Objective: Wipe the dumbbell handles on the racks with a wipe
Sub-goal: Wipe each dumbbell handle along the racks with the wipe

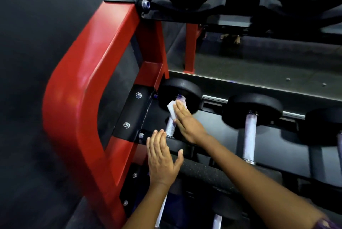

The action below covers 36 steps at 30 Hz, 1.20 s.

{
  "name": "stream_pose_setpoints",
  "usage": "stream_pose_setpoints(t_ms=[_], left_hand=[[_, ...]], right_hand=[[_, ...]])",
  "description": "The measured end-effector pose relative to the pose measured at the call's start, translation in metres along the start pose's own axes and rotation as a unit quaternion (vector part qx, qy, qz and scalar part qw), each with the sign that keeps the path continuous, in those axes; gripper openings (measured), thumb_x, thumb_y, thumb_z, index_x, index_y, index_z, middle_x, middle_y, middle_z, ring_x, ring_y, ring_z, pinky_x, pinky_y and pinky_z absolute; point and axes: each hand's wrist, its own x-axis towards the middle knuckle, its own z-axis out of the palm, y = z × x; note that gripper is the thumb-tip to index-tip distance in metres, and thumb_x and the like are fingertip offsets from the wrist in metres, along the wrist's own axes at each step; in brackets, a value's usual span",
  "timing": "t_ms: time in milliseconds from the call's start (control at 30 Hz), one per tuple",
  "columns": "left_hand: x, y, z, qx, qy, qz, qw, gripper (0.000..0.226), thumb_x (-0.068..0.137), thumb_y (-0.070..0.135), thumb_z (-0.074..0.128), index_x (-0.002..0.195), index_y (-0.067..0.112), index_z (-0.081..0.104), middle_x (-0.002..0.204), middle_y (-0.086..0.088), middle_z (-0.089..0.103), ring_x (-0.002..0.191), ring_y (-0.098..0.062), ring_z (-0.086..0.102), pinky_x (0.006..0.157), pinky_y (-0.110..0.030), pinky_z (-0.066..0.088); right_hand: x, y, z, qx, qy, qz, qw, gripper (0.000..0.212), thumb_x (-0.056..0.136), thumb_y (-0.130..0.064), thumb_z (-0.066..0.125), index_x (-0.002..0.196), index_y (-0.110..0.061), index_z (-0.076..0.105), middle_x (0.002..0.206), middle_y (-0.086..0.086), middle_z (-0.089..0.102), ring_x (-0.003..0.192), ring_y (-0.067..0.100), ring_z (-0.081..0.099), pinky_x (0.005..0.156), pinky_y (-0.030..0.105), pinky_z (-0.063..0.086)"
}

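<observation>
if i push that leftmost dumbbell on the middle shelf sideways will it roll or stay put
The leftmost dumbbell probably stays put: its round far head sits against the rack's red frame, blocking leftward travel. It likely feels heavy for its size, with thick black heads on a metal handle. The knurled handle should give grip, though the wipe under the right hand may slide on it.

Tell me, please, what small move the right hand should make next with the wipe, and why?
Probably slide the right hand with the wipe down the handle toward the left hand. The wipe sits at the handle's far end, by the black weight, and the bare metal below it looks unwiped.
</observation>
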Motion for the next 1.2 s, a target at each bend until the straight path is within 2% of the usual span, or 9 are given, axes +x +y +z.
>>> stream_pose_setpoints(t_ms=[100,200,367,467,633,800,933,1067,1200], left_hand=[[0.001,0.002,0.002,0.005,0.011,-0.006,1.0,0.059,0.101,0.046,0.027,0.129,-0.004,0.039,0.134,-0.017,0.041,0.129,-0.034,0.039,0.116,-0.045,0.02],[0.001,0.002,0.004,0.008,0.019,-0.004,1.0,0.059,0.101,0.046,0.027,0.128,-0.005,0.039,0.133,-0.018,0.041,0.128,-0.035,0.04,0.116,-0.045,0.02],[0.002,0.001,0.006,-0.001,0.032,-0.001,0.999,0.058,0.1,0.046,0.028,0.128,-0.003,0.039,0.132,-0.017,0.041,0.127,-0.034,0.04,0.116,-0.044,0.02],[0.002,0.0,0.009,0.006,0.035,0.002,0.999,0.058,0.099,0.046,0.028,0.127,-0.003,0.039,0.132,-0.017,0.042,0.127,-0.034,0.04,0.115,-0.045,0.021],[0.003,-0.001,0.009,0.014,0.038,0.008,0.999,0.058,0.1,0.046,0.029,0.126,-0.004,0.04,0.131,-0.018,0.042,0.126,-0.035,0.041,0.116,-0.044,0.021],[0.0,-0.001,0.008,0.02,0.025,0.008,0.999,0.059,0.1,0.046,0.029,0.128,-0.004,0.04,0.132,-0.017,0.041,0.128,-0.034,0.04,0.116,-0.045,0.02],[0.001,-0.001,0.006,0.016,0.016,0.004,1.0,0.059,0.1,0.046,0.027,0.129,-0.004,0.038,0.134,-0.017,0.04,0.128,-0.035,0.039,0.117,-0.045,0.019],[0.002,0.0,0.007,0.021,0.016,-0.001,1.0,0.059,0.099,0.046,0.028,0.128,-0.005,0.038,0.134,-0.017,0.04,0.128,-0.035,0.039,0.116,-0.044,0.019],[0.001,0.0,0.004,0.015,0.014,0.003,1.0,0.057,0.098,0.043,0.033,0.129,-0.005,0.039,0.132,-0.02,0.044,0.129,-0.034,0.039,0.116,-0.044,0.019]], right_hand=[[0.004,-0.007,0.008,0.274,-0.02,0.143,0.951,0.063,0.1,-0.017,0.037,0.148,-0.006,-0.003,0.156,0.008,0.005,0.143,0.015,0.008,0.106,0.01,0.008],[0.027,-0.01,0.007,0.516,0.063,0.23,0.822,0.045,0.099,-0.011,0.038,0.143,-0.005,0.028,0.142,0.012,0.042,0.119,0.016,0.045,0.104,0.02,0.034],[0.025,-0.005,-0.004,0.697,0.11,0.243,0.666,0.041,0.09,-0.015,0.044,0.115,0.017,0.047,0.101,0.021,0.062,0.087,0.02,0.064,0.085,0.026,0.045],[0.037,-0.003,-0.023,0.777,0.083,0.25,0.572,0.043,0.088,-0.029,0.034,0.096,0.006,0.058,0.081,0.02,0.069,0.07,0.024,0.068,0.073,0.025,0.048],[0.005,-0.006,-0.006,0.701,-0.04,0.298,0.647,0.039,0.074,-0.034,0.032,0.08,-0.003,0.056,0.064,0.009,0.058,0.055,0.02,0.054,0.061,0.026,0.041],[0.01,-0.01,-0.009,0.698,0.015,0.344,0.627,0.031,0.094,-0.016,0.03,0.079,-0.003,0.054,0.066,0.008,0.058,0.058,0.017,0.056,0.061,0.025,0.048],[-0.016,-0.014,-0.001,0.582,-0.049,0.33,0.741,0.026,0.092,-0.002,0.046,0.109,0.012,0.06,0.072,0.005,0.068,0.064,0.012,0.063,0.06,0.017,0.052],[-0.02,-0.02,0.002,0.286,0.047,0.246,0.925,0.016,0.078,0.0,0.069,0.094,0.0,0.073,0.086,0.01,0.073,0.071,0.0,0.058,0.068,0.011,0.044],[-0.005,-0.029,-0.004,0.15,0.102,0.147,0.972,0.012,0.074,-0.003,0.072,0.086,-0.001,0.075,0.091,0.014,0.072,0.08,0.013,0.066,0.059,0.002,0.036]])
